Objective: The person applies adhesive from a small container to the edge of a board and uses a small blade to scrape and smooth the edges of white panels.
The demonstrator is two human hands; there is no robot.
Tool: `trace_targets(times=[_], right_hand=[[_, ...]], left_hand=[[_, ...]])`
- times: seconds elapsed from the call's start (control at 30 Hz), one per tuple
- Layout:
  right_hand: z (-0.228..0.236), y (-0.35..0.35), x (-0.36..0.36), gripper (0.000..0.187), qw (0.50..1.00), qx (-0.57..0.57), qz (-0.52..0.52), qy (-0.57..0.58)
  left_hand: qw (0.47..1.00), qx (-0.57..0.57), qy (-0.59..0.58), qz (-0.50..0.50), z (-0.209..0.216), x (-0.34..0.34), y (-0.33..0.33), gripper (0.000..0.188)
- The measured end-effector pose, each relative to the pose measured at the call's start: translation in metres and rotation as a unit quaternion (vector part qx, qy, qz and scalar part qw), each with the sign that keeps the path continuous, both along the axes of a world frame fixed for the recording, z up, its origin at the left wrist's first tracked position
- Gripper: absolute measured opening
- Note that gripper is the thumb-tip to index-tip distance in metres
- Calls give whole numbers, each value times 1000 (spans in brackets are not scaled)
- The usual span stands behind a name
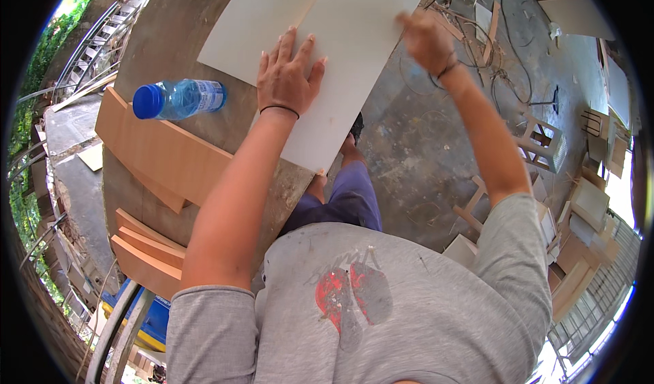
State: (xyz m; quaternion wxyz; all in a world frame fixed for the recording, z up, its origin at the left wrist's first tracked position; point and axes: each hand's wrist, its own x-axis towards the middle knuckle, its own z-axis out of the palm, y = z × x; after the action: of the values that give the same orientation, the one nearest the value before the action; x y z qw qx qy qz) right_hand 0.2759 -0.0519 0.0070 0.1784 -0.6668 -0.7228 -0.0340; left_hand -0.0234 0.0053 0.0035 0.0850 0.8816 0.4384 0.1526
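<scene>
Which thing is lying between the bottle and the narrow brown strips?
In the head view, a wide brown board lies there, with another brown piece partly under it. Some table shows between these and the strips.

You work in bright, diffuse daylight, strongest toward the sides, where it burns out to white above the leafy green foliage (34, 87) at upper left and around the grey metal grille (603, 285) at lower right. The smooth white flat panel (340, 104) reflects an even, pale light, and the clear blue-capped plastic bottle (184, 99) carries small highlights. Shadows on the stained grey concrete floor (415, 159) look soft. Your bare right hand (429, 43) is smeared by motion blur, while your bare left hand (289, 81) looks crisp. Straight edges bow toward the black, rounded rim.
</scene>
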Motion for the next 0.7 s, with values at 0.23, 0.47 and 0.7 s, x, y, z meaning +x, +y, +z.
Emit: trace_targets(times=[0.23,0.47,0.7], right_hand=[[34,-137,-215,21,967,-200,86,135],[27,-121,-183,28,985,-80,31,150],[16,-97,-139,31,995,-60,-11,73]], left_hand=[[1000,-9,8,23,0,1,-1,48],[1000,3,7,22,-5,-2,3,50],[1000,3,-3,25,-12,0,2,51]])
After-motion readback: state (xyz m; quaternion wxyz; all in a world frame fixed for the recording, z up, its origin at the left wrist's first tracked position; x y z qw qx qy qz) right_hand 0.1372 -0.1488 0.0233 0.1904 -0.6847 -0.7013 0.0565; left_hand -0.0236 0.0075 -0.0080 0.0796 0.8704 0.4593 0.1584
